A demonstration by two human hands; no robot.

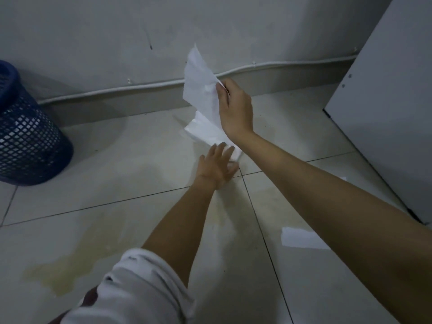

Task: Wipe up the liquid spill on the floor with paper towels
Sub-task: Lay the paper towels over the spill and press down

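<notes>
A yellowish liquid spill (60, 270) spreads over the pale floor tiles at lower left, with fainter wet streaks toward the middle. My right hand (235, 108) pinches a white paper towel sheet (201, 83) and holds it up in front of the wall. A second bunch of white paper towel (205, 132) lies on the floor below it. My left hand (216, 167) rests flat, fingers spread, on the near end of that bunch. Another white sheet (301, 237) lies flat on the tiles at right, partly hidden by my right forearm.
A dark blue mesh wastebasket (28, 132) stands at the left by the wall. A white cable (117, 88) runs along the grey skirting. A white cabinet panel (385, 101) fills the right side. My white sleeve (135, 288) is at the bottom.
</notes>
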